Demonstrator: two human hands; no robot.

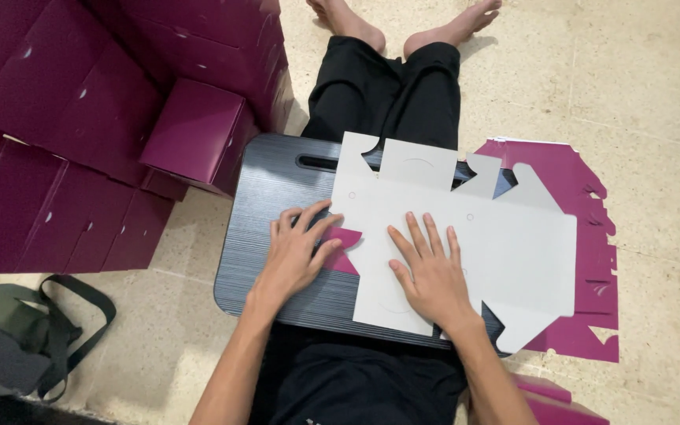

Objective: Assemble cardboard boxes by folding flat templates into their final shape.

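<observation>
We're looking down at a person sitting on a speckled stone floor [655,102] with a dark, wood-grain lap tray [265,228] lying across their legs, rounded corners and a slot handle cut near the far edge. Spreading over the tray is a flat die-cut carton blank [513,244], matte white on the face we're seeing, with notched tabs sticking out along its top and bottom edges. The left hand [297,256] is lying open, fingers splayed, pressing down on a small magenta flap [345,250] folding over at the blank's left edge, so the coloured side is showing there. The right hand [430,271] is also resting flat and open on the middle of the white panel, gripping nothing, just holding it down. Poking out beneath the blank on the right is a stack of more flat blanks [592,236], magenta side up, lying on the floor. To the left we're seeing a folded magenta box [194,134] sitting against a big pile of similar boxes [57,142], smooth and slightly glossy; whether anything is inside them we can't tell. A green bag [9,338] with dark straps is slumping at the lower left.
</observation>
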